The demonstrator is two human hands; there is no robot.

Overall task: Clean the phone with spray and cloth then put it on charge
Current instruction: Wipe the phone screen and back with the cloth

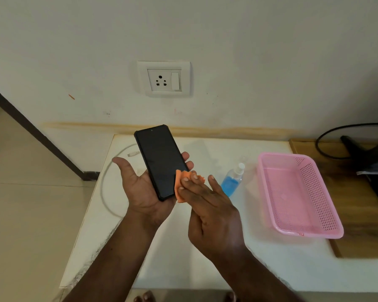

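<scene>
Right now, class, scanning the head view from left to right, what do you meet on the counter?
Cable → phone → cloth → spray bottle → pink basket → monitor stand.

left hand palm up, cradling | right hand fingers flat, pressing

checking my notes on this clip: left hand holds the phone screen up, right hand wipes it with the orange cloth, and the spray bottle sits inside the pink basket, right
One detail is wrong. The spray bottle is not inside the pink basket; it lies on the white table just left of the basket, as the head view shows. The rest stands: the left hand holds the phone screen up, and the right hand presses the orange cloth to it.
</scene>
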